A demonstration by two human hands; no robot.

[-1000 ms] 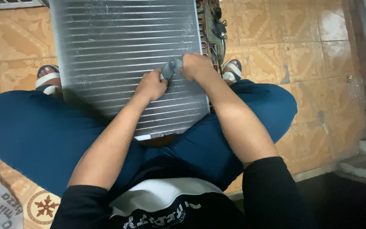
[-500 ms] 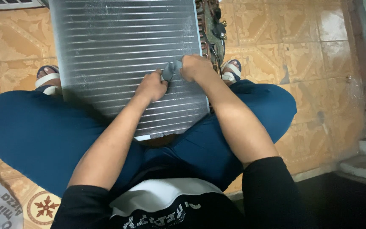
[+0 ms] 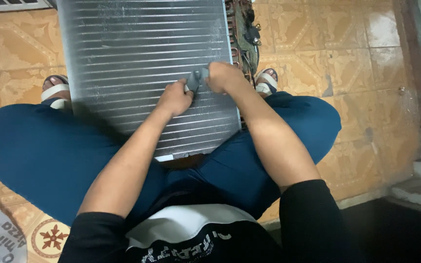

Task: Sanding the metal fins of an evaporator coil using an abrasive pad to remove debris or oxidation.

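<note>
A large finned metal coil (image 3: pixel 142 63) leans between the person's knees on the tiled floor (image 3: pixel 347 63). It looks stiff and heavy, with thin fins that bend easily; its edges seem safest to hold. Low on the coil's right side, the right hand (image 3: pixel 225 77) and left hand (image 3: pixel 174 99) each keep a grip clamped on a small grey tool (image 3: pixel 196 80).
</note>
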